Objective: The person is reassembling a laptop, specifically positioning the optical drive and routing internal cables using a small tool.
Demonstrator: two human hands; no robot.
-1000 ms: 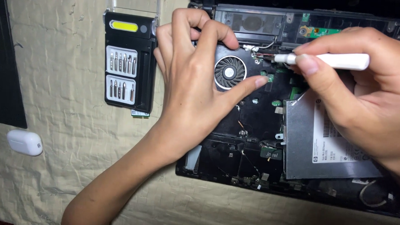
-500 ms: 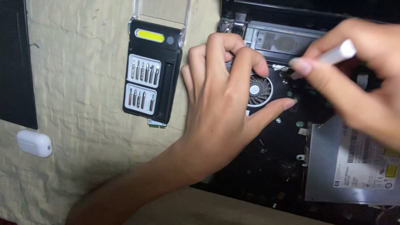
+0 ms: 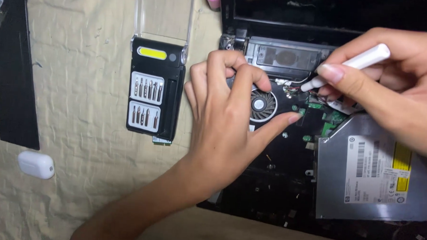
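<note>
- Here, the white screwdriver (image 3: 355, 66) is pinched between the thumb and fingers of the right hand (image 3: 394, 88), near the top right of the view. Its tip points down and left, into the open laptop (image 3: 287, 184).
- The tip sits among some thin wires (image 3: 295, 85), just to the right of the round fan (image 3: 262, 105). I cannot tell if the tip touches a screw.
- The left hand (image 3: 223, 120) lies flat on the laptop with nothing in it. Its fingers (image 3: 220, 68) curl over the top left of the fan and its thumb stretches out to the right, under the fan, with the tip on the black board.
- Small green parts (image 3: 329, 120) show on the board just under the right hand.
- A grey metal disc drive (image 3: 334, 185) with a white and yellow sticker fills the lower right of the laptop.
- To the left of the laptop, a black bit case (image 3: 155, 101) lies on the tan cloth (image 3: 73, 82). It has a yellow strip on top and two rows of small metal bits.
- A clear lid (image 3: 165, 14) sticks up from the top of the case.
- Further left, a small white case (image 3: 36, 165) rests on the cloth, under a long black panel (image 3: 9, 65).
</note>
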